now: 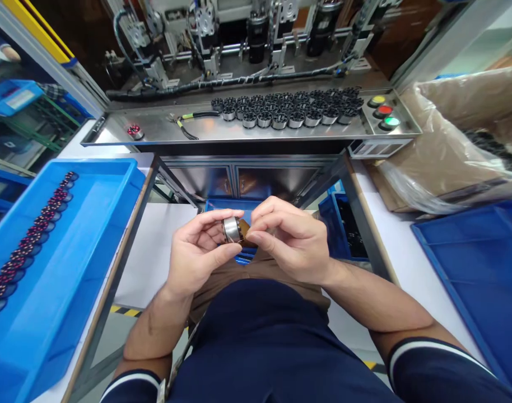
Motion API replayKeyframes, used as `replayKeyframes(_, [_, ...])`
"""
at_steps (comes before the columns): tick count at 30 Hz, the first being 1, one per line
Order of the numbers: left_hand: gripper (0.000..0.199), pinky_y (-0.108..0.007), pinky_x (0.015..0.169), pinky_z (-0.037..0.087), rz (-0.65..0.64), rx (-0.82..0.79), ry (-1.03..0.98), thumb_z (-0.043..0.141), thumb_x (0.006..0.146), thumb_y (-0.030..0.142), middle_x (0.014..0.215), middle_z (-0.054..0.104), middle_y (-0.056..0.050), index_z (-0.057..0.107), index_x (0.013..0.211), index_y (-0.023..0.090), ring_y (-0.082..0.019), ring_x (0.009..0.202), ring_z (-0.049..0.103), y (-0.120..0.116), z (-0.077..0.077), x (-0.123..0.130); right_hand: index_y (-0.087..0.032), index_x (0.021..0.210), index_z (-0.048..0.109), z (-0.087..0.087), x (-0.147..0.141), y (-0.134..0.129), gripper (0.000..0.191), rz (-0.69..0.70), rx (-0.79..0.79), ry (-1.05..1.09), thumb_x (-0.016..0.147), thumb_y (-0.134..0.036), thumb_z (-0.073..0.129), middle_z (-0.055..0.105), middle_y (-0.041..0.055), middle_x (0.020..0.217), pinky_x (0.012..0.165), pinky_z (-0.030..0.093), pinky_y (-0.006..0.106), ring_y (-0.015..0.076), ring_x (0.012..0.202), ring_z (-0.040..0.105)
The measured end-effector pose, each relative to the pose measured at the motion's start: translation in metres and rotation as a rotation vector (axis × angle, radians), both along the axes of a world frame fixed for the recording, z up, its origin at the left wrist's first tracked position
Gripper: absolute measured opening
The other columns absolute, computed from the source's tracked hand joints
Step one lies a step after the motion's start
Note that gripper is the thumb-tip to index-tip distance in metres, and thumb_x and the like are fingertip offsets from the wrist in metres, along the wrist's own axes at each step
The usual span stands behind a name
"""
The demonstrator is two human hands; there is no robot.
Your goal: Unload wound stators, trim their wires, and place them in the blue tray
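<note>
Silvery metal, smooth and curved, formed the middle band of the small ring-shaped part (232, 230), which had dark toothed edges. The left hand (192, 246) held it over the lap, half curled, its thumb below the part and its fingers above and behind. The right hand (292, 240) was nearly closed beside it, thumb and forefinger brought together at the part's toothed end; whatever lay in that pinch was too small to tell. An amber-brown piece (250, 233) showed between the two hands, its shape partly hidden by the fingertips.

Ahead of the hands, a brushed steel tray (155, 120) carried rows of similar black-toothed metal rings (287, 109). Toward its left end lay a single ring with red on top (135, 132) and a tool with black and yellow-green handles (189, 119). At its right end, yellow, red and green round buttons (382, 112) bore no writing that could be read.

Left of the left hand, a smooth blue plastic bin (83, 224) held a long line of red-and-black parts (33, 240). Farther left, the white label (21, 99) on another bin was too blurred to read. Right of the right hand, a cardboard box (445, 106) lined with wrinkled clear plastic stood beyond a dark blue tray (474, 280) on the white tabletop (411, 246).
</note>
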State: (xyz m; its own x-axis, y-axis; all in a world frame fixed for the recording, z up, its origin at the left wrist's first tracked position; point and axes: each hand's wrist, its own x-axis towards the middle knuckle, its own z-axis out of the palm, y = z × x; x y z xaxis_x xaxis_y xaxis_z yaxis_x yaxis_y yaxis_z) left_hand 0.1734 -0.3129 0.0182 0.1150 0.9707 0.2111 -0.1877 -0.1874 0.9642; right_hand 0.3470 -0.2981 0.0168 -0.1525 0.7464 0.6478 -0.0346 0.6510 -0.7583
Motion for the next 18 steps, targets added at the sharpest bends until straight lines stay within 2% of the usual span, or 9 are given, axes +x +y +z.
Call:
replayKeyframes(4, [0.037, -0.032, 0.09, 0.061, 0.097, 0.157, 0.108, 0.084, 0.074, 0.018, 0.112, 0.078, -0.008, 0.074, 0.109, 0.023, -0.022, 0.104, 0.074, 0.001, -0.004, -0.004, -0.02, 0.075, 0.068, -0.003, 0.014, 0.002, 0.017, -0.031, -0.12, -0.033, 0.092, -0.023, 0.069, 0.065, 0.0009, 0.073, 0.07, 0.055, 0.032, 0.0148, 0.071, 0.063])
replayKeyframes(7, [0.041, -0.032, 0.089, 0.061, 0.152, 0.376, 0.36, 0.081, 0.074, 0.011, 0.113, 0.077, -0.008, 0.073, 0.113, 0.023, -0.023, 0.107, 0.073, 0.004, -0.001, -0.011, -0.021, 0.08, 0.07, 0.006, 0.032, 0.01, 0.018, -0.068, -0.156, -0.123, 0.092, -0.035, 0.069, 0.068, 0.0034, 0.079, 0.073, 0.055, 0.035, 0.0174, 0.075, 0.064])
replayKeyframes(8, [0.043, -0.032, 0.09, 0.061, 0.151, 0.448, 0.453, 0.08, 0.074, 0.009, 0.113, 0.077, -0.008, 0.073, 0.114, 0.023, -0.023, 0.108, 0.073, 0.004, 0.001, -0.013, -0.021, 0.087, 0.072, 0.011, 0.035, 0.013, 0.017, -0.06, -0.11, -0.166, 0.09, -0.038, 0.072, 0.069, 0.0048, 0.085, 0.075, 0.056, 0.036, 0.0189, 0.08, 0.065])
replayKeyframes(10, [0.048, -0.033, 0.092, 0.06, 0.13, 0.556, 0.598, 0.079, 0.073, 0.007, 0.116, 0.077, -0.007, 0.073, 0.117, 0.024, -0.024, 0.108, 0.073, 0.005, 0.006, -0.014, -0.021, 0.101, 0.072, 0.022, 0.035, 0.015, 0.027, -0.009, 0.049, -0.267, 0.084, -0.042, 0.078, 0.07, 0.0074, 0.097, 0.081, 0.056, 0.038, 0.0211, 0.09, 0.066])
replayKeyframes(11, [0.05, -0.033, 0.094, 0.06, 0.12, 0.592, 0.64, 0.078, 0.073, 0.006, 0.117, 0.077, -0.006, 0.072, 0.119, 0.025, -0.024, 0.108, 0.073, 0.004, 0.007, -0.014, -0.021, 0.104, 0.072, 0.026, 0.031, 0.016, 0.03, 0.024, 0.135, -0.313, 0.082, -0.041, 0.08, 0.07, 0.0079, 0.099, 0.083, 0.056, 0.038, 0.021, 0.092, 0.065])
replayKeyframes(13, [0.055, -0.032, 0.096, 0.06, 0.108, 0.625, 0.67, 0.077, 0.073, 0.004, 0.117, 0.077, -0.004, 0.071, 0.123, 0.027, -0.023, 0.107, 0.074, 0.003, 0.008, -0.012, -0.019, 0.098, 0.071, 0.03, 0.019, 0.016, 0.019, 0.056, 0.23, -0.324, 0.087, -0.033, 0.075, 0.069, 0.0067, 0.094, 0.081, 0.055, 0.035, 0.018, 0.088, 0.064])
replayKeyframes(15, [0.06, -0.032, 0.095, 0.06, 0.113, 0.606, 0.626, 0.077, 0.073, 0.003, 0.117, 0.077, -0.004, 0.068, 0.127, 0.028, -0.022, 0.106, 0.074, 0.001, 0.005, -0.013, -0.018, 0.086, 0.069, 0.026, 0.008, 0.016, 0.011, 0.028, 0.175, -0.236, 0.094, -0.026, 0.067, 0.067, 0.0042, 0.085, 0.077, 0.055, 0.032, 0.0147, 0.08, 0.063])
replayKeyframes(18, [0.056, -0.036, 0.095, 0.062, 0.106, 0.55, 0.495, 0.081, 0.073, 0.007, 0.118, 0.077, -0.006, 0.069, 0.125, 0.027, -0.025, 0.108, 0.074, -0.002, -0.001, -0.019, -0.019, 0.074, 0.064, 0.016, 0.004, 0.014, 0.021, -0.039, -0.088, -0.141, 0.095, -0.025, 0.064, 0.065, 0.0013, 0.076, 0.072, 0.055, 0.03, 0.0135, 0.072, 0.062])
